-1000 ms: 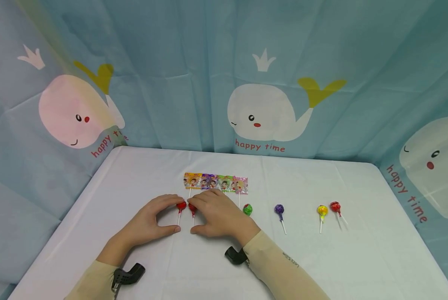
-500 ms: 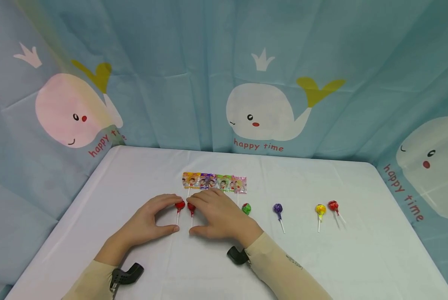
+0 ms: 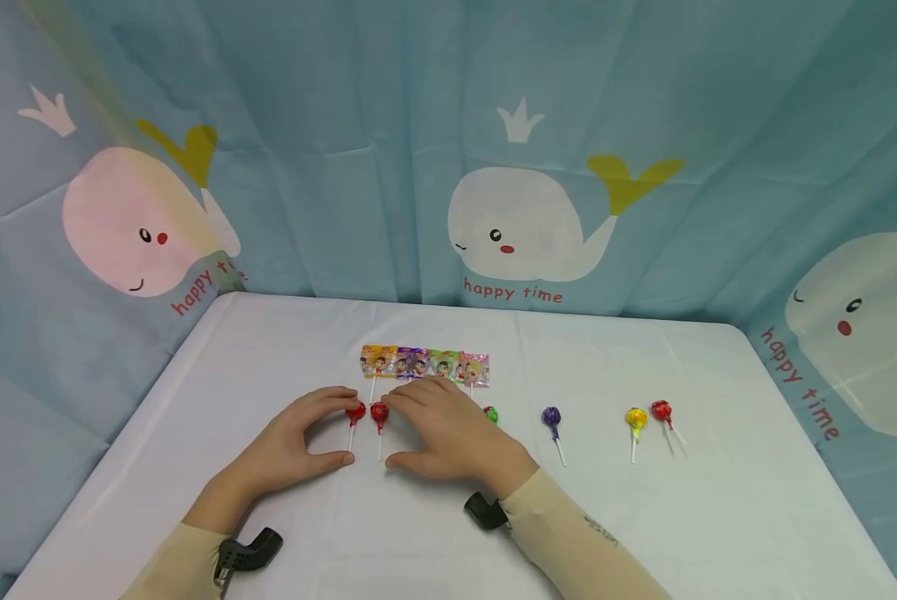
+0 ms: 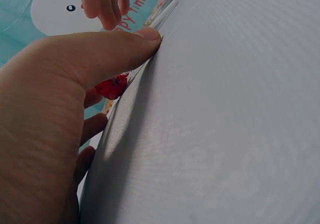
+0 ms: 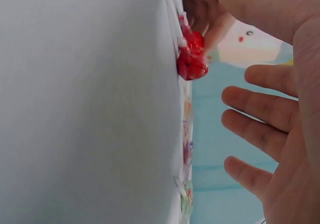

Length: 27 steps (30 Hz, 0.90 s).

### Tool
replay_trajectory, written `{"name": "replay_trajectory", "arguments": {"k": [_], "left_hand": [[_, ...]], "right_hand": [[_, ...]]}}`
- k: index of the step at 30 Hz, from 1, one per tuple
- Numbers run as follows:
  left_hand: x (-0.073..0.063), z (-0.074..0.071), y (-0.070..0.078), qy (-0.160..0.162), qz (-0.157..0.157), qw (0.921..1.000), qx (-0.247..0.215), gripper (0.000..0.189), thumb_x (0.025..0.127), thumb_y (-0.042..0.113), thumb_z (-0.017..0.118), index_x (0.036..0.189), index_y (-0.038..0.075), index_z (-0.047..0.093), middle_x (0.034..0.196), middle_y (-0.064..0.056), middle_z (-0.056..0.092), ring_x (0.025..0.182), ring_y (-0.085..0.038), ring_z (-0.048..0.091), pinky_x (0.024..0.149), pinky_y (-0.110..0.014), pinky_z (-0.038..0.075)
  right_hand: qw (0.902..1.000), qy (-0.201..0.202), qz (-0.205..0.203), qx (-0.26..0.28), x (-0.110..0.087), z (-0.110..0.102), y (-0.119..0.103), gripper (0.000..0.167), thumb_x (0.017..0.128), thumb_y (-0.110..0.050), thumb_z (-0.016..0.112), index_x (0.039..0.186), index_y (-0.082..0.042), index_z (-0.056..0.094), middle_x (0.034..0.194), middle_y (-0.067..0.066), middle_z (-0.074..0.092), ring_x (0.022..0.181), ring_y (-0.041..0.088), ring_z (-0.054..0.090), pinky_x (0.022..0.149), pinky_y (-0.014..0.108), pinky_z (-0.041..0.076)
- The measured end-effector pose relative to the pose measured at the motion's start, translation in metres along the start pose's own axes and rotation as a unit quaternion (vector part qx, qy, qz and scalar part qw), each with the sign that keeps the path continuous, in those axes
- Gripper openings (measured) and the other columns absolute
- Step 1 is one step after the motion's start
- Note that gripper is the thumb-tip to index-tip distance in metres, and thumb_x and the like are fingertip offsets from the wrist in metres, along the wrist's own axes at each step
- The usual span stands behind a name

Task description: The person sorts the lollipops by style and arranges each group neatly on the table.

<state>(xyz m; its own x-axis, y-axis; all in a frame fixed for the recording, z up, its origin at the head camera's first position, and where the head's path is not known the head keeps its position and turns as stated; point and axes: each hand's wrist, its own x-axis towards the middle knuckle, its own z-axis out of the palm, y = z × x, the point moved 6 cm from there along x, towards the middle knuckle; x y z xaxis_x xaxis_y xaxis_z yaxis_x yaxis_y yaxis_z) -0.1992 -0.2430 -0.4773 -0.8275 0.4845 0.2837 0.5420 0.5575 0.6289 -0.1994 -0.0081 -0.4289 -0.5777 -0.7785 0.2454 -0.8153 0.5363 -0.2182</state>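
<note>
Two red lollipops lie side by side on the white table, sticks toward the person. My left hand (image 3: 297, 437) holds the left red lollipop (image 3: 355, 412) lengthwise, fingertips at its candy head and thumb at the stick's end. The right red lollipop (image 3: 379, 413) lies between both hands. My right hand (image 3: 448, 433) is just right of it, fingers extended and apart from the candy; the right wrist view shows those fingers (image 5: 260, 103) spread and holding nothing. Part of a green lollipop (image 3: 491, 413) shows behind the right hand.
Behind the hands, a row of flat packaged lollipops in orange (image 3: 378, 362), purple (image 3: 413, 363), green (image 3: 444, 365) and pink (image 3: 475, 369) wrappers lies on the table (image 3: 388, 542). To the right lie purple (image 3: 552, 417), yellow (image 3: 636, 419) and red (image 3: 662, 411) lollipops. A whale-print curtain (image 3: 343, 208) stands behind.
My right hand has let go of the right red lollipop and drawn slightly to the right, uncovering its candy head. The left hand keeps its place at the other one.
</note>
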Motion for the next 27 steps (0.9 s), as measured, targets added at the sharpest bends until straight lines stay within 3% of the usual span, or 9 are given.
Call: {"name": "replay_trajectory", "arguments": {"k": [14, 27], "left_hand": [[0.0, -0.002, 0.005, 0.008, 0.017, 0.9998, 0.004, 0.058, 0.081, 0.027, 0.1, 0.133, 0.025, 0.075, 0.15, -0.001, 0.064, 0.143, -0.025, 0.055, 0.119, -0.011, 0.027], [0.0, -0.001, 0.005, 0.005, 0.01, 0.9999, 0.009, 0.052, 0.081, 0.027, 0.1, 0.127, 0.026, 0.077, 0.15, 0.001, 0.064, 0.143, -0.026, 0.055, 0.119, -0.009, 0.026]], "right_hand": [[0.9998, 0.006, 0.017, 0.007, -0.015, -0.01, 0.008, 0.077, 0.095, -0.058, 0.079, 0.154, -0.012, 0.06, 0.152, 0.002, 0.063, 0.144, 0.022, 0.055, 0.128, 0.05, 0.035], [0.9987, 0.007, 0.049, 0.008, -0.041, -0.017, 0.026, 0.077, 0.095, -0.056, 0.08, 0.154, -0.01, 0.06, 0.152, 0.002, 0.062, 0.143, 0.022, 0.054, 0.129, 0.047, 0.034]]}}
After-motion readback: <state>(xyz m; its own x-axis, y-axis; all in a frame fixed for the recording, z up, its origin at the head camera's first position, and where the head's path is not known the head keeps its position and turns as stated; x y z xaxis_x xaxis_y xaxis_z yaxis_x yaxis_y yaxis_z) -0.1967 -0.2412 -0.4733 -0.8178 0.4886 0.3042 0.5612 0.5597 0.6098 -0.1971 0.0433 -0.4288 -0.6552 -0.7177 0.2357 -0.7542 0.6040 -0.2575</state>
